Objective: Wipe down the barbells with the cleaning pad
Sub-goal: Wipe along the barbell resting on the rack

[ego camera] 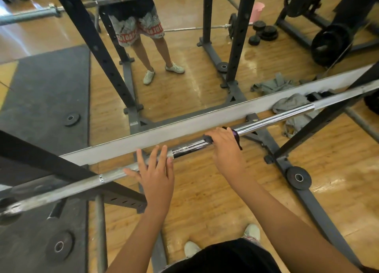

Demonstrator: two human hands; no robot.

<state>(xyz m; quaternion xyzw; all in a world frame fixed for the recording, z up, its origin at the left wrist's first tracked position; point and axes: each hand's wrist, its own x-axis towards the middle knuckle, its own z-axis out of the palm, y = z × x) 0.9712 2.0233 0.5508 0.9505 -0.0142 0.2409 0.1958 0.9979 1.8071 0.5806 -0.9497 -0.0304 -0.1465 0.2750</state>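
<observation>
A long steel barbell (pixel 272 116) runs across the rack from lower left to upper right, shiny in the middle and dull grey toward the left. My right hand (pixel 224 147) is closed over the bar with a dark purple-edged cleaning pad (pixel 235 134) wrapped under the palm. My left hand (pixel 156 170) rests flat on the dull part of the bar just to the left, fingers spread and holding nothing. A mirror ahead reflects my legs and both hands on the bar.
Black rack uprights (pixel 307 137) and base rails (pixel 320 209) surround me. Small weight plates (pixel 298 177) lie on the wooden floor, another plate (pixel 59 246) on the black mat at left. A grey cloth (pixel 293 106) lies by the mirror base.
</observation>
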